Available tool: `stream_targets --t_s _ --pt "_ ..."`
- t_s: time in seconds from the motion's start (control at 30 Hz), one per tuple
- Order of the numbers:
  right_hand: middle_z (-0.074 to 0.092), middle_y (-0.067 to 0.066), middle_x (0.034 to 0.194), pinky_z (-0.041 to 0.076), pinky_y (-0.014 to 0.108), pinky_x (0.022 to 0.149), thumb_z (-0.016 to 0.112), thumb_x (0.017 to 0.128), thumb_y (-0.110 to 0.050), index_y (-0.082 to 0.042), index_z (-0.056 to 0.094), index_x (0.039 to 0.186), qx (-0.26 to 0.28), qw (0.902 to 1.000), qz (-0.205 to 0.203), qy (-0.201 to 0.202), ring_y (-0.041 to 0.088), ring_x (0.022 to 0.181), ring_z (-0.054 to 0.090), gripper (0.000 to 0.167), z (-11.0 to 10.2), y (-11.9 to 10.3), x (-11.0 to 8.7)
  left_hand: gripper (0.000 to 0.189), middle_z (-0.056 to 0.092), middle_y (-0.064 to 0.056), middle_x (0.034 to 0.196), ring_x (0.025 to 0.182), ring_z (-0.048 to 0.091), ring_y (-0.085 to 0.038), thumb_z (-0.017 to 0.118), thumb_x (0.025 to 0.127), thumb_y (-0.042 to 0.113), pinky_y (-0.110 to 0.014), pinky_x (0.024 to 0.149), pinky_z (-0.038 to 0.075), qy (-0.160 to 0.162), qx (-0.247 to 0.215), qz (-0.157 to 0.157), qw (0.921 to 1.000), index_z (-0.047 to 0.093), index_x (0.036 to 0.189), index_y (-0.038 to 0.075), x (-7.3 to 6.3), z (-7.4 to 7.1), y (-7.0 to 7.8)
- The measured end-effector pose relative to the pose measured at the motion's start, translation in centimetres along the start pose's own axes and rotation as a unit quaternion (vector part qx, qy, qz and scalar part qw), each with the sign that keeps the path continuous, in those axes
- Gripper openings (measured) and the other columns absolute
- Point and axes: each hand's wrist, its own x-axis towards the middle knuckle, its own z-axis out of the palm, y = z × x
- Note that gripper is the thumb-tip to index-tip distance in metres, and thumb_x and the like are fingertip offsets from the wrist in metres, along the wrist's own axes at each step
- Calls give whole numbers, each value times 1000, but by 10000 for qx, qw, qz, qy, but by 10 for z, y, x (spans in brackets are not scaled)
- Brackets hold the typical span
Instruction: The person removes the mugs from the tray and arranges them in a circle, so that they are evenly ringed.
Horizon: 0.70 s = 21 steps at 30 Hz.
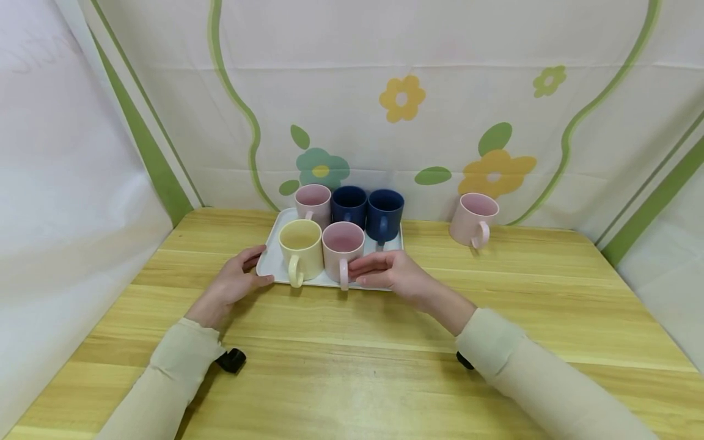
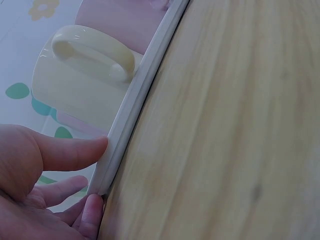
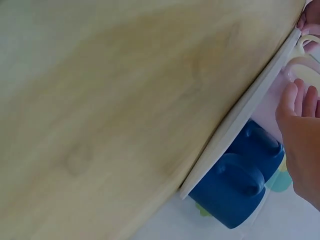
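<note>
On the table (image 1: 352,366), the tray (image 1: 268,266) was gripped at its left end by the left hand (image 1: 233,282). The right hand (image 1: 393,273), fingers loosely extended, was held at the front pink mug (image 1: 333,260), beside a yellow mug (image 1: 309,260). Behind, a rear pink mug (image 1: 322,215) and two blue mugs (image 1: 393,221) were lined up.

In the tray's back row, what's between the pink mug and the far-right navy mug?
A second navy mug stands between that pink mug and the far-right navy mug, as the head view shows.
</note>
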Motion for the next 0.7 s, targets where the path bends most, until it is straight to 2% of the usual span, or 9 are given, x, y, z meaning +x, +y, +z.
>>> stream_targets --t_s 0.33,0.53,0.7 --pt "74 15 133 60 30 99 72 96 -2 1 67 138 416 9978 487 -140 13 111 71 42 13 2 8 84 33 -25 170 155 34 -43 70 99 6 -56 126 29 0 -91 -26 10000 23 169 5 0 0 1" --pt "74 17 135 58 44 105 71 97 -1 3 67 136 819 9944 638 -171 18 118 74 40 23 -1 13 85 32 -25 171 156 33 -43 70 99 6 -56 127 28 -4 -76 -47 10000 23 169 5 0 -1 1" --pt "75 14 134 55 47 110 70 100 -5 4 66 138 948 9921 813 -104 21 124 73 40 29 -3 16 85 32 -25 171 156 33 -43 71 100 7 -56 127 29 -24 -18 -85 10000 23 169 6 0 0 3"
